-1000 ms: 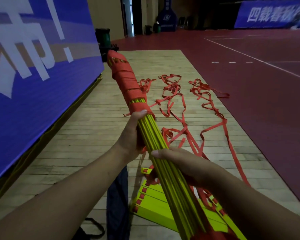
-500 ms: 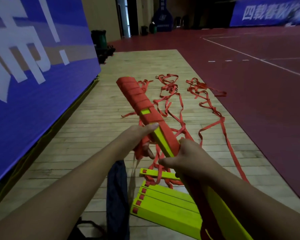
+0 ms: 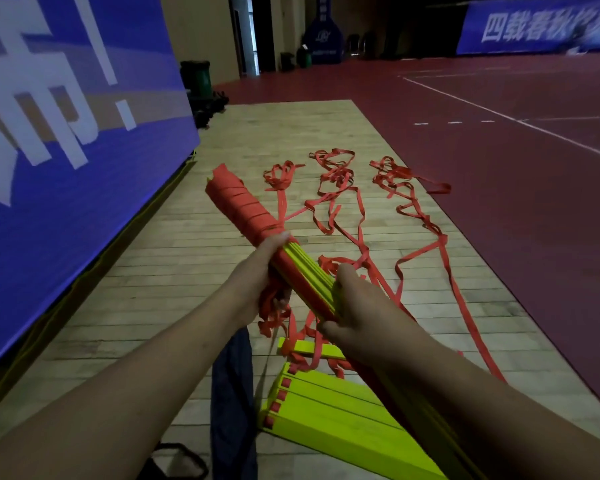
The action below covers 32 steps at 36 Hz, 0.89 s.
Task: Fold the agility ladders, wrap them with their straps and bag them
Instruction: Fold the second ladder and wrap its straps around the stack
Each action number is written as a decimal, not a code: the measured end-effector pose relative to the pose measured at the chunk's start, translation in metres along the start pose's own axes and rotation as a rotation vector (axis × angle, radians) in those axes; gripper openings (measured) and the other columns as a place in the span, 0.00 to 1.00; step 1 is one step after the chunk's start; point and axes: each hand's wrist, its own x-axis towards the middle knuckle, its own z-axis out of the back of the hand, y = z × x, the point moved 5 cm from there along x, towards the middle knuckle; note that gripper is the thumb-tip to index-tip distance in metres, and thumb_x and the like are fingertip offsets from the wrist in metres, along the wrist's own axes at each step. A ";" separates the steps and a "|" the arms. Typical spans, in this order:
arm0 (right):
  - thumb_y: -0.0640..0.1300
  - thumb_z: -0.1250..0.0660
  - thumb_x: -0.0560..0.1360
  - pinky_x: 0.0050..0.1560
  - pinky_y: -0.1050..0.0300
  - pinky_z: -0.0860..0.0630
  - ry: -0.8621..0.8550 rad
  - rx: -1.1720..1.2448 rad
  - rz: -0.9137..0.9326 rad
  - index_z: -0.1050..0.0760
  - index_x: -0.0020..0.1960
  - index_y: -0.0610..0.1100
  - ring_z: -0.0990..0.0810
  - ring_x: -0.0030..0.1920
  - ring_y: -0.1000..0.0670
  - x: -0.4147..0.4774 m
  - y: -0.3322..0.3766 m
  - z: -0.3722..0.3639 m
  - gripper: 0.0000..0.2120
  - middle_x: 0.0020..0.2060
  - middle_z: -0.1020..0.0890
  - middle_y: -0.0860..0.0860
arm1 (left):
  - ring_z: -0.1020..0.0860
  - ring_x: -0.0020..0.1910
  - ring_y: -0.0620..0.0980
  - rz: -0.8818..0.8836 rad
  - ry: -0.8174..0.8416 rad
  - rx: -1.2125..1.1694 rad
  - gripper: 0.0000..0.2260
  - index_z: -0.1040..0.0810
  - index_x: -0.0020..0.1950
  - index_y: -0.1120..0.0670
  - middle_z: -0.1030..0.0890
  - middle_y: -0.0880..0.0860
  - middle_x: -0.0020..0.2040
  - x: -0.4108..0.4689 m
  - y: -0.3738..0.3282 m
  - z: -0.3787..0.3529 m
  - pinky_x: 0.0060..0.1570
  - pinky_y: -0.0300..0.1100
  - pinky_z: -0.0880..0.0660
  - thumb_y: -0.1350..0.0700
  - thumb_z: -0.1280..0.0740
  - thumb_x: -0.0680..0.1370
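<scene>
Seen through the head camera, looking down along both forearms, the person holds a bundle of yellow rungs [image 3: 307, 277] slanted up and away from the body, above the wooden floor [image 3: 174, 265]. The bundle's far end is bound in tight turns of red strap [image 3: 241, 207], and the nearer length is bare. The left hand [image 3: 257, 275] is curled round the bundle right at the edge of the winding, I'd say to pin the last turn so it cannot slacken. A bunch of strap dangles beneath that hand. The right hand [image 3: 359, 306] grips the bare rungs just nearer the body, fingers over and thumb under. That likely keeps the slats squeezed into one block and lets the bundle be rolled. Only a short stretch of rungs shows between the two hands. Beyond them, loose straps [image 3: 343, 188] lie in tangled loops on the boards, trailing back toward the bundle, probably as slack to feed the wrap. Under the arms a second stack of rungs [image 3: 326, 407] lies flat, unwound. Just beside it is a limp dark blue bag [image 3: 231, 393], and I cannot tell whether it is open. The wrapping looks partway done and the bagging not begun.
</scene>
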 end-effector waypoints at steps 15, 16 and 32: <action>0.58 0.30 0.68 0.40 0.57 0.22 0.487 0.922 -0.282 0.23 0.51 0.43 0.19 0.36 0.51 -0.005 -0.002 -0.015 0.21 0.39 0.19 0.49 | 0.19 0.40 0.52 -0.249 0.138 -0.179 0.24 0.24 0.53 0.56 0.17 0.53 0.41 0.000 -0.023 0.005 0.43 0.48 0.21 0.36 0.39 0.74; 0.59 0.29 0.68 0.39 0.56 0.21 0.412 0.861 -0.293 0.21 0.50 0.41 0.19 0.36 0.50 -0.002 -0.004 -0.012 0.22 0.39 0.18 0.47 | 0.18 0.42 0.53 -0.229 0.159 -0.150 0.26 0.25 0.55 0.56 0.17 0.53 0.43 0.002 -0.022 0.007 0.44 0.49 0.20 0.35 0.40 0.75; 0.61 0.31 0.76 0.62 0.47 0.30 -0.165 -0.363 -0.134 0.35 0.62 0.47 0.30 0.59 0.46 0.003 -0.006 -0.004 0.25 0.59 0.30 0.49 | 0.24 0.28 0.51 -0.005 0.106 0.098 0.27 0.23 0.51 0.59 0.22 0.55 0.33 -0.007 0.003 -0.012 0.31 0.42 0.26 0.34 0.30 0.70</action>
